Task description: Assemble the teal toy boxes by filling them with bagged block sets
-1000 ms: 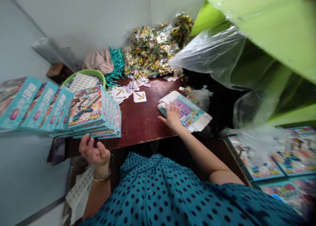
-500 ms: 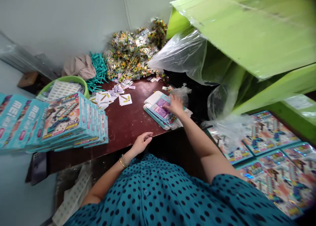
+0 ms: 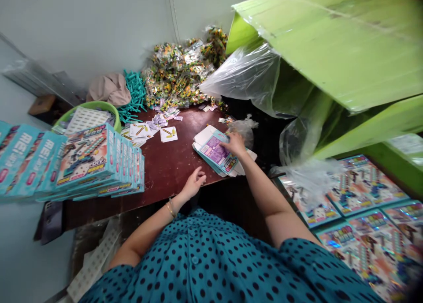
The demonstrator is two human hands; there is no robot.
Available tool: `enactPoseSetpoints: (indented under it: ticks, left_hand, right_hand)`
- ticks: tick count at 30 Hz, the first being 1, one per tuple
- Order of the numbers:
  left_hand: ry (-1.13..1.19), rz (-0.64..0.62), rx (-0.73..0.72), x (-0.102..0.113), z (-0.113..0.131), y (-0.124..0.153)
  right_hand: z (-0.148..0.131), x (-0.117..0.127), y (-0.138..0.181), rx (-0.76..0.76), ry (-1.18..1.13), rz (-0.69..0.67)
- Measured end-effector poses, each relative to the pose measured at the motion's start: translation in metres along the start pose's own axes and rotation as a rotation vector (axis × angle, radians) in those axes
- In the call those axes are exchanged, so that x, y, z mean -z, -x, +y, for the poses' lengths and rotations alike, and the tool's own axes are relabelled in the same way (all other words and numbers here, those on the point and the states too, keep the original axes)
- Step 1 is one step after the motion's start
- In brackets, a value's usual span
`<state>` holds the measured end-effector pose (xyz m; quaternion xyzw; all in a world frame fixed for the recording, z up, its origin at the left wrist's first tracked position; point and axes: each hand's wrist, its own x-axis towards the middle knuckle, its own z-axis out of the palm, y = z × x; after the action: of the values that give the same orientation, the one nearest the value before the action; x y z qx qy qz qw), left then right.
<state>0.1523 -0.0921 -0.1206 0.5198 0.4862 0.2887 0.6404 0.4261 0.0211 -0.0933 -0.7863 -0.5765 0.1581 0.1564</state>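
Note:
On the dark red table lies a small stack of flat, unfilled blue cardboard boxes (image 3: 216, 155) with a purple panel on the top one. My right hand (image 3: 235, 144) grips the top flat box along its right edge, thumb over the printed face. My left hand (image 3: 194, 183) hovers empty by the table's front edge, left of the stack, its fingers loosely bent and apart. A crumpled clear plastic bag (image 3: 246, 129) sits just behind my right hand. Printed cards (image 3: 168, 134) are scattered farther back on the left.
Filled blue boxes (image 3: 86, 155) are piled at the left, before a green basin (image 3: 117, 123). Bagged colourful pieces (image 3: 180, 73) and turquoise sticks (image 3: 135, 89) heap against the wall. A green carton (image 3: 317, 43) overhangs the right, above more finished boxes (image 3: 366, 179).
The top flat box has shifted and turned slightly under my right hand, which has closed on its edge. My left hand has risen a little toward the stack.

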Motion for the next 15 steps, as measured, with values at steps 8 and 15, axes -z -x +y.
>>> enactPoseSetpoints:
  ticks: [8, 15]
  left_hand:
    - [-0.076, 0.108, -0.024, -0.023, 0.022, -0.071]
    - [-0.056, 0.144, -0.104, -0.018, 0.033, -0.089]
  right_hand:
    - [0.006, -0.009, 0.026, 0.040, -0.086, 0.035]
    - [-0.004, 0.021, 0.037, 0.054, -0.149, 0.319]
